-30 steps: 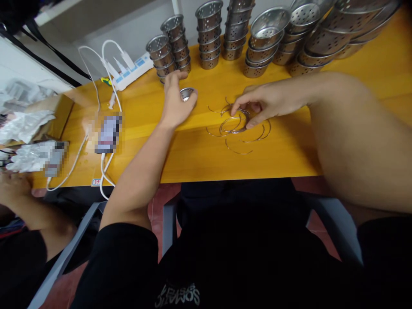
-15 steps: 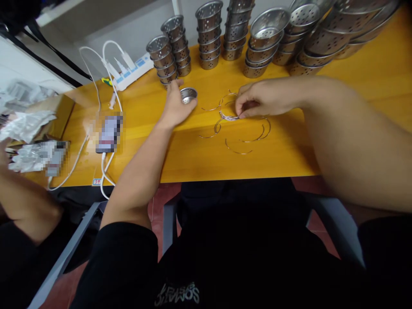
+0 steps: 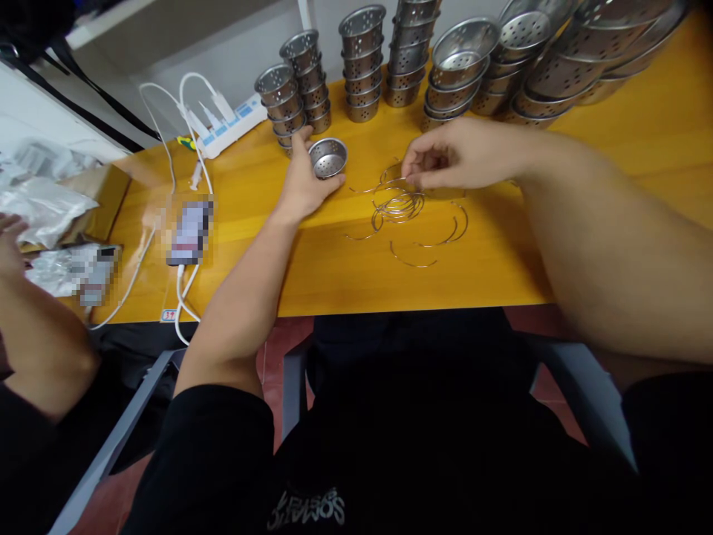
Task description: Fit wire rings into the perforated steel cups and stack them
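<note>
- Two bare hands are working over the wooden table point(image 3: 345, 275): the left hand point(image 3: 306, 177) at a small perforated cup point(image 3: 330, 160), the right hand point(image 3: 454, 152) above a loose pile of curved wires point(image 3: 399, 216).
- The pile is lying just near and to the left of the right fingertips, and the right hand is sitting closer to it than the left.
- The right thumb and forefinger are meeting at their tips, seemingly pinching one curved wire point(image 3: 393, 182).
- That wire is running leftward from them, its long span going roughly left to right, its free end pointing left and slightly near.
- The left thumb and fingers are standing apart, curving around the cup's left side; whether they are clamping it or only touching, I cannot tell.
- The cup is resting to the right of the left palm, near the leftmost cup stack point(image 3: 284, 104); its mouth is facing up, and its round form is showing no long axis.
</note>
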Available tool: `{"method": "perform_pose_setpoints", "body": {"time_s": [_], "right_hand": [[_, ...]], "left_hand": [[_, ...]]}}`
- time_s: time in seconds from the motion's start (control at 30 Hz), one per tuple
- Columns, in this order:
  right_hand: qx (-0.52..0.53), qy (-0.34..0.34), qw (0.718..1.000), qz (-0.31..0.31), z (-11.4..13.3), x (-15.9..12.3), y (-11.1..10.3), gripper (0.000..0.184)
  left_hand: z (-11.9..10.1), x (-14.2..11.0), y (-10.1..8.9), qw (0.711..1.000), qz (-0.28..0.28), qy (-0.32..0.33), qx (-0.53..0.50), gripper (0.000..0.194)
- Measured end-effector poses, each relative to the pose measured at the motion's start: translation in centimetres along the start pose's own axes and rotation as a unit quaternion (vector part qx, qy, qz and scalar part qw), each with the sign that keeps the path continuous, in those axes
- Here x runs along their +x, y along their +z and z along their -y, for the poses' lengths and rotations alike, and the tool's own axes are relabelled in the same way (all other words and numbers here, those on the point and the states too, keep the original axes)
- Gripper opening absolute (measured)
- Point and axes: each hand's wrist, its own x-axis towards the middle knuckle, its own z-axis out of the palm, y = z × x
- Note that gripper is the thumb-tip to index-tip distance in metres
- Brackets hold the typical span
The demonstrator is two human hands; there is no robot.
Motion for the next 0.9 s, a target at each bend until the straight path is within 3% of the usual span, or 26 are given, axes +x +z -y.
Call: {"method": "perform_pose_setpoints", "body": {"time_s": [0.1,0.23,0.3,0.47,0.73,0.9], "right_hand": [[-0.014,-0.01,0.996,-0.09,-1.0,0.2,0.4,0.029],[-0.042,-0.021,0.974,-0.22,-2.1,0.6,1.0,0.008],[-0.034,-0.021,0.966,-0.255,-2.3,0.8,1.2,0.008],[0.05,-0.004,0.965,-0.256,-2.4,1.5,1.7,0.016],[0.152,0.007,0.966,-0.207,-2.6,2.3,3.6,0.027],[0.136,-0.008,0.964,-0.227,-1.5,2.7,4.8,0.055]], "left_hand": [[-0.6,0.0,0.3,1.0,-0.008,0.024,-0.015,0.122],[-2.8,-0.4,-0.2,0.999,-0.008,0.039,-0.032,0.106],[-4.1,-0.7,-0.6,0.998,-0.013,0.043,-0.036,0.1],[-5.3,-0.8,-0.5,0.997,-0.019,0.054,-0.047,0.103],[-2.8,-0.3,0.5,0.994,-0.012,0.103,-0.034,0.109],[-2.0,-0.1,1.3,0.991,0.004,0.128,-0.048,0.105]]}}
